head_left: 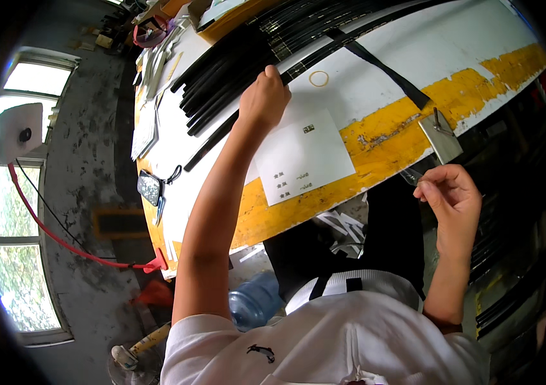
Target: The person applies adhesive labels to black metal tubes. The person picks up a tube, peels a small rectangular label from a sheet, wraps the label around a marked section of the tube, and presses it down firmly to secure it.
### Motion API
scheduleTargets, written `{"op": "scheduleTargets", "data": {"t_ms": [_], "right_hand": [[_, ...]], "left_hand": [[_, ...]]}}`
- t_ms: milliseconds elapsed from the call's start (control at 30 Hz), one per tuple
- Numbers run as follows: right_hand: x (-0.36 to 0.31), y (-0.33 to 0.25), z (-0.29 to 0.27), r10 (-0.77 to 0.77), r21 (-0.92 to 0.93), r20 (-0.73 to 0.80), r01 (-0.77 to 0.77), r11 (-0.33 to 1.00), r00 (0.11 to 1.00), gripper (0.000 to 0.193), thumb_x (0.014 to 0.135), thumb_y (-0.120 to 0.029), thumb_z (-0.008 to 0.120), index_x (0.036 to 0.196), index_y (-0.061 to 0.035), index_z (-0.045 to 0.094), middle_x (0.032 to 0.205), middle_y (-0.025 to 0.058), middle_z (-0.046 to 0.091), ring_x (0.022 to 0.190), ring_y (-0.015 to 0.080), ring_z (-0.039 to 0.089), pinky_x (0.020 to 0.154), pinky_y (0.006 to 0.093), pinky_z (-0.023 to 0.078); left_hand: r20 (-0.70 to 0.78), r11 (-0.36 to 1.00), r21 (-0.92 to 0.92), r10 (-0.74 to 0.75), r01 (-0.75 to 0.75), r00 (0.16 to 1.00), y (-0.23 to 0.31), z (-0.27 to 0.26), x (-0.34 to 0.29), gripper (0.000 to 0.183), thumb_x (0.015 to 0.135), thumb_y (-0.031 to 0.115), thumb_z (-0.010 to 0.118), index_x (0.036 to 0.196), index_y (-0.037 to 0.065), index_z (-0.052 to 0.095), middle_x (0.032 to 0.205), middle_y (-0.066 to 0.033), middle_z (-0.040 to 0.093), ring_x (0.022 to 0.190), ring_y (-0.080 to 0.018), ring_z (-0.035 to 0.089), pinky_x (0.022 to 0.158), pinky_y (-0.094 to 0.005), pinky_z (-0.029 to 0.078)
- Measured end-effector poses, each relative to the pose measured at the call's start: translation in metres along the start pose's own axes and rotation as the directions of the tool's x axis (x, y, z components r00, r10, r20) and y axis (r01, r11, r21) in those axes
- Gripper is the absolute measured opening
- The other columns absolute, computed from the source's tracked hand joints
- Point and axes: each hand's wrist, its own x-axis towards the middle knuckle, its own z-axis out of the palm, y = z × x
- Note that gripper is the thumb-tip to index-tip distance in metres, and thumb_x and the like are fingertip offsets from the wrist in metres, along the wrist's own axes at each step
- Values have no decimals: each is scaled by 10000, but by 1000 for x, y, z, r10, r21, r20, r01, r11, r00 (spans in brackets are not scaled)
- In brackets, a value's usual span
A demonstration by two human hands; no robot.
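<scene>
Cropped white shirt (331,340), left hand (265,99) closed on black rod (298,68), right hand (454,199) pinching something transparent (411,175) (indistinct)

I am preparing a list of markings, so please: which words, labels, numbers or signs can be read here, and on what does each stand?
White rectangular paper sheet: a dark printed block near its top and small dark characters near its lower edge; too small to read surely.
Long, slender black rods: pale gold marks; too blurred to read.
White fabric shirt: dark animal-shaped emblem, a picture.
</scene>
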Motion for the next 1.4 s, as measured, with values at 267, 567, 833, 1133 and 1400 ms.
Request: {"op": "scheduleTargets", "data": {"t_ms": [267, 567, 833, 1133, 1400], "right_hand": [[-6, -29, 3, -209, 157, -15, 209, 965, 978, 94, 872, 59, 640, 919, 5, 580, 896, 113, 640, 735, 126, 623, 679, 225, 494], [-41, -59, 23, -262, 84, 22, 259, 962, 965, 126, 851, -40, 616, 886, -33, 495, 862, 121, 567, 650, 139, 563, 531, 242, 451], [-59, -62, 48, -336, 105, 124, 324, 940, 934, 128, 858, 23, 582, 911, -27, 477, 867, 133, 545, 652, 143, 589, 578, 247, 522], [-57, -58, 63, -426, -51, 215, 446, 894, 879, 161, 867, 86, 552, 950, -13, 455, 873, 130, 531, 609, 114, 592, 539, 209, 524], [-53, -55, 69, -482, -66, 204, 503, 862, 852, 149, 875, 34, 553, 949, -19, 435, 853, 115, 524, 525, 86, 544, 450, 171, 438]], "left_hand": [[213, 418, -898, 139, 138, 967, 91, -78, -127, 269, 1009, 249, 528, 1097, -6, 530, 717, -37, 546, 610, -93, 503, 570, -237, 406], [124, -406, -879, 313, 251, 942, 133, -82, -195, 287, 977, 113, 579, 1190, 14, 413, 860, -98, 596, 644, -111, 519, 609, -229, 430], [198, -461, -840, 232, 287, 952, 139, -83, -218, 361, 988, 125, 558, 1291, -14, 421, 829, -47, 557, 600, -69, 465, 570, -205, 381], [145, -488, -839, 224, 240, 964, 131, -84, -231, 505, 989, 262, 488, 1388, -24, 368, 880, -35, 538, 650, -64, 458, 584, -196, 375], [79, -478, -860, 219, 178, 972, 134, -85, -232, 595, 1018, 418, 408, 1404, -32, 358, 884, -25, 510, 700, -65, 455, 590, -194, 370]]}}
